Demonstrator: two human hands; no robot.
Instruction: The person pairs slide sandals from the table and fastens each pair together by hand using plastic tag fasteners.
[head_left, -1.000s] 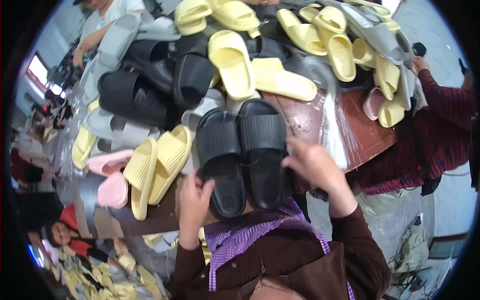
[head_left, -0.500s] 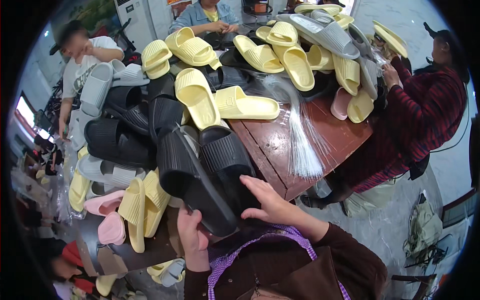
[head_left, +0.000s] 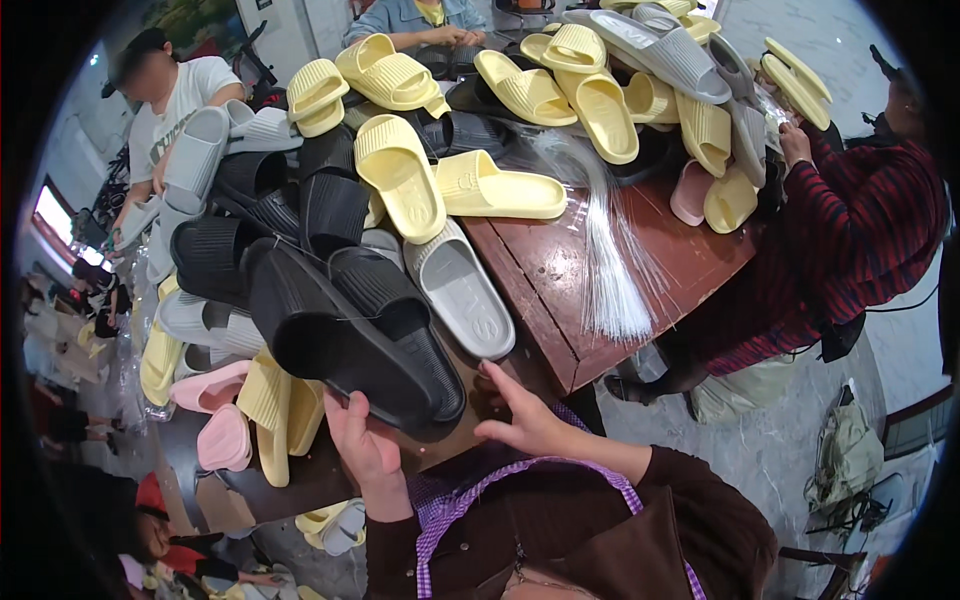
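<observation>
Near the close edge of the table (head_left: pixel 545 290), from the head view, showing a pair of black slippers (head_left: pixel 325 350), tipped one against the other. Holding the left hand (head_left: pixel 365 445) uncurled beside the tipped one, leaving contact unclear. Holding the right hand (head_left: pixel 530 418) empty, thumb and forefinger wide apart, just below a grey slipper (head_left: pixel 465 290). Showing yellow slippers (head_left: pixel 265 410) and pink slippers (head_left: pixel 223 440) farther left.

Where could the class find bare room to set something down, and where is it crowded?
Bare red-brown tabletop shows between the grey slide nearest the right hand and the fan of translucent strands. A smaller patch lies between those strands and the tabletop's right edge, below a pink slide. The left side is crowded with black slides and yellow slides.
</observation>
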